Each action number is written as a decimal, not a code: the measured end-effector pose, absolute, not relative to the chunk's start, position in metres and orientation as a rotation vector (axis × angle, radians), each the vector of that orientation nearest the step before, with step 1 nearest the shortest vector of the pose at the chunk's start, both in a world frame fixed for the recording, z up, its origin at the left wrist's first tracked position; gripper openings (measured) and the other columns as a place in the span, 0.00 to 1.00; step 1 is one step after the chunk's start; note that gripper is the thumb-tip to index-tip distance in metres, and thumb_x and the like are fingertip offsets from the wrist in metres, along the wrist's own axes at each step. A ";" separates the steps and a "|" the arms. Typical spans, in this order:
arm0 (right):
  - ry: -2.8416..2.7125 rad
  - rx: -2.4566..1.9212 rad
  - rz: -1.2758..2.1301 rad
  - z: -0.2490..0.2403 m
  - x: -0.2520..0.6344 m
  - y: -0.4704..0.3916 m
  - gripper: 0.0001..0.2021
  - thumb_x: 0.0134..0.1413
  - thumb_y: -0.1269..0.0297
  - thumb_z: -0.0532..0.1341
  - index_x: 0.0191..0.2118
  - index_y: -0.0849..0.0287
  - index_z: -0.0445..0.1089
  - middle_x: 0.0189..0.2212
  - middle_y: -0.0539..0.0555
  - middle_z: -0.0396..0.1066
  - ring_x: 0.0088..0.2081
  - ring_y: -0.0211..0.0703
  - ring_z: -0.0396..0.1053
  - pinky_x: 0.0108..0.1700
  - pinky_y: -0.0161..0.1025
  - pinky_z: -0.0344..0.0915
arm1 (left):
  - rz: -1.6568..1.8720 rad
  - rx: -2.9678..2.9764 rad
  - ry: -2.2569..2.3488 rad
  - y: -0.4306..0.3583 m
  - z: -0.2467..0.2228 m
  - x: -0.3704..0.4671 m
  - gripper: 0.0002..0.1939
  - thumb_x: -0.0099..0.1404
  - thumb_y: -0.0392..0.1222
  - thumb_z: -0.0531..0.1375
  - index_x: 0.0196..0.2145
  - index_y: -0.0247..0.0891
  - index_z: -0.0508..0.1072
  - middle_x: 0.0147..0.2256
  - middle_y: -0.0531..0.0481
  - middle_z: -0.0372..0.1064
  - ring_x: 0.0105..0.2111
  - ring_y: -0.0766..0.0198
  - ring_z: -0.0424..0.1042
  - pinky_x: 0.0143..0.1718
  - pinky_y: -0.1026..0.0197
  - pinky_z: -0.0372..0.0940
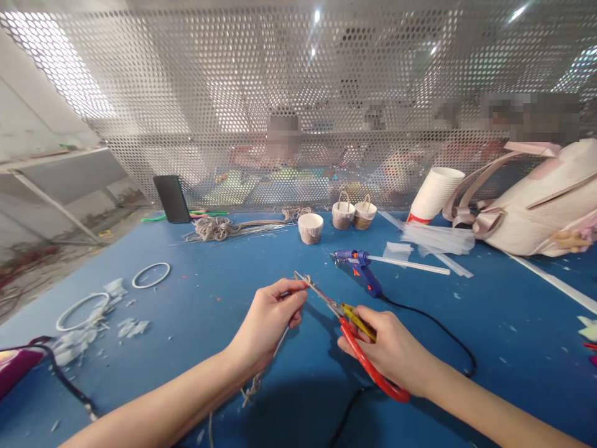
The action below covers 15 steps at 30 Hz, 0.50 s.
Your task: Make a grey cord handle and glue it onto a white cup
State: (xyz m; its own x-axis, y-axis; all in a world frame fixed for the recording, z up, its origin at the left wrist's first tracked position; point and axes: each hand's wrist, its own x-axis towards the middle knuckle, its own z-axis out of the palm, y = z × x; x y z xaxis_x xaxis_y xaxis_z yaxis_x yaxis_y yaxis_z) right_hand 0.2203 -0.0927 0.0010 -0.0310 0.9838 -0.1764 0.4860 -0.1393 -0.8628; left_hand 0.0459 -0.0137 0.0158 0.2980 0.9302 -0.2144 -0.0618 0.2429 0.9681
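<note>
The right hand (387,336) is gripping scissors (336,307), blades (319,291) pointing to 10 o'clock, where the left hand (278,303) is pinching cord (281,341); a glue gun (361,267) is lying at the scissors' 1 o'clock

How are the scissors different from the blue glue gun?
The scissors are held in the right hand, but the glue gun lies on the table. The scissors have red and yellow handles and metal blades; the glue gun is mostly blue with orange bits. The glue gun has a black cable and a whitish glue stick in its back; the scissors have neither. Both point toward the picture's left.
</note>
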 end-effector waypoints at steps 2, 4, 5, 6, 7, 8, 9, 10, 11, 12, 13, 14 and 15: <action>-1.555 -1.684 1.088 -0.003 0.223 -0.092 0.15 0.50 0.60 0.60 0.22 0.57 0.54 0.16 0.41 0.52 0.20 0.31 0.45 0.21 0.31 0.48 | 0.849 1.127 1.043 -0.013 0.016 0.045 0.11 0.49 0.42 0.65 0.29 0.32 0.74 0.16 0.60 0.54 0.17 0.74 0.51 0.19 0.68 0.48; -1.577 -1.687 1.055 -0.008 0.225 -0.092 0.16 0.50 0.58 0.60 0.21 0.57 0.53 0.15 0.41 0.50 0.20 0.32 0.45 0.21 0.31 0.46 | 0.833 1.159 1.065 -0.012 0.016 0.045 0.11 0.50 0.42 0.64 0.30 0.32 0.75 0.16 0.60 0.54 0.17 0.73 0.51 0.19 0.68 0.47; -1.590 -1.688 1.040 -0.011 0.226 -0.091 0.18 0.49 0.58 0.61 0.20 0.57 0.52 0.15 0.41 0.50 0.20 0.32 0.44 0.21 0.32 0.46 | 0.829 1.170 1.077 -0.012 0.016 0.045 0.11 0.50 0.42 0.64 0.30 0.32 0.75 0.16 0.59 0.54 0.17 0.73 0.51 0.19 0.68 0.47; -1.600 -1.689 1.030 -0.014 0.227 -0.091 0.19 0.49 0.57 0.61 0.19 0.57 0.51 0.15 0.41 0.49 0.20 0.31 0.44 0.21 0.32 0.45 | 0.827 1.177 1.085 -0.012 0.015 0.044 0.10 0.49 0.42 0.63 0.30 0.33 0.75 0.15 0.59 0.53 0.17 0.73 0.51 0.19 0.67 0.47; -1.602 -1.692 1.031 -0.016 0.227 -0.090 0.19 0.49 0.56 0.61 0.19 0.57 0.50 0.15 0.41 0.49 0.20 0.31 0.44 0.21 0.32 0.45 | 0.824 1.182 1.089 -0.012 0.015 0.044 0.10 0.49 0.42 0.63 0.30 0.33 0.75 0.15 0.60 0.53 0.17 0.73 0.50 0.19 0.67 0.47; -1.593 -1.700 1.044 -0.017 0.228 -0.090 0.20 0.49 0.56 0.61 0.19 0.57 0.50 0.15 0.41 0.49 0.20 0.31 0.44 0.21 0.32 0.45 | 0.820 1.185 1.089 -0.011 0.014 0.044 0.11 0.49 0.42 0.63 0.30 0.33 0.75 0.15 0.60 0.53 0.17 0.73 0.50 0.19 0.67 0.47; -1.577 -1.709 1.067 -0.018 0.228 -0.090 0.19 0.48 0.55 0.61 0.18 0.57 0.51 0.15 0.41 0.49 0.20 0.31 0.44 0.21 0.32 0.45 | 0.814 1.189 1.089 -0.011 0.013 0.044 0.11 0.49 0.43 0.63 0.30 0.33 0.75 0.15 0.60 0.52 0.17 0.73 0.50 0.19 0.67 0.47; -1.560 -1.718 1.095 -0.018 0.228 -0.089 0.19 0.48 0.55 0.60 0.19 0.57 0.52 0.15 0.42 0.50 0.20 0.31 0.45 0.21 0.32 0.45 | 0.807 1.195 1.090 -0.010 0.013 0.044 0.11 0.49 0.43 0.63 0.30 0.33 0.76 0.15 0.60 0.53 0.17 0.73 0.50 0.19 0.67 0.47; -1.543 -1.727 1.122 -0.018 0.229 -0.089 0.18 0.48 0.55 0.60 0.19 0.57 0.53 0.15 0.42 0.50 0.20 0.31 0.45 0.21 0.32 0.45 | 0.799 1.202 1.093 -0.010 0.012 0.044 0.11 0.49 0.43 0.63 0.30 0.33 0.76 0.15 0.60 0.53 0.17 0.73 0.50 0.19 0.67 0.47; -1.529 -1.736 1.141 -0.017 0.229 -0.089 0.18 0.48 0.55 0.60 0.19 0.57 0.54 0.15 0.42 0.51 0.20 0.32 0.46 0.21 0.32 0.45 | 0.792 1.211 1.098 -0.009 0.012 0.043 0.11 0.50 0.43 0.63 0.31 0.33 0.76 0.15 0.59 0.53 0.17 0.73 0.50 0.19 0.67 0.47; -1.522 -1.739 1.155 -0.015 0.230 -0.090 0.17 0.48 0.55 0.60 0.19 0.57 0.54 0.15 0.42 0.52 0.20 0.32 0.46 0.21 0.32 0.46 | 0.787 1.219 1.105 -0.008 0.012 0.043 0.11 0.50 0.42 0.63 0.31 0.33 0.76 0.15 0.59 0.54 0.17 0.73 0.51 0.19 0.68 0.46; -1.525 -1.735 1.162 -0.013 0.231 -0.090 0.16 0.48 0.56 0.60 0.20 0.57 0.55 0.15 0.42 0.53 0.20 0.32 0.47 0.21 0.32 0.47 | 0.781 1.227 1.113 -0.008 0.012 0.042 0.11 0.50 0.42 0.62 0.31 0.34 0.77 0.15 0.59 0.54 0.17 0.73 0.51 0.19 0.68 0.47; -1.542 -1.726 1.164 -0.011 0.232 -0.091 0.15 0.49 0.57 0.59 0.21 0.57 0.55 0.16 0.43 0.56 0.20 0.32 0.49 0.21 0.31 0.47 | 0.773 1.239 1.120 -0.007 0.012 0.042 0.11 0.50 0.42 0.62 0.31 0.34 0.77 0.15 0.59 0.55 0.17 0.72 0.52 0.19 0.68 0.47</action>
